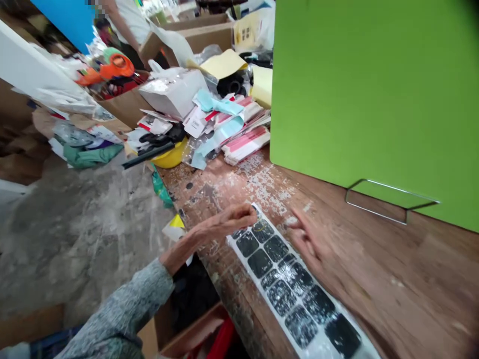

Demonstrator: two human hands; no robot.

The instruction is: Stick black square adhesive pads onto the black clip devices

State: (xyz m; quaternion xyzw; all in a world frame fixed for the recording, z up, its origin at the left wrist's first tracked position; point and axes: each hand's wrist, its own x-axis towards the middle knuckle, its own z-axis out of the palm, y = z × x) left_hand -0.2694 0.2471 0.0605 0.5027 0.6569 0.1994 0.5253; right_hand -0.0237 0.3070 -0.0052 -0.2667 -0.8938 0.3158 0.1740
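A sticker sheet (295, 289) lies along the worktop (392, 279) edge. The left hand (234, 219) pinches its far end with curled fingers; the right hand (312, 244) rests flat and open beside it.

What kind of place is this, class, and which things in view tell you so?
Probably a small packing or craft workshop: a worn wooden workbench, a sheet of black stickers under both hands, and cardboard boxes heaped with packaging.
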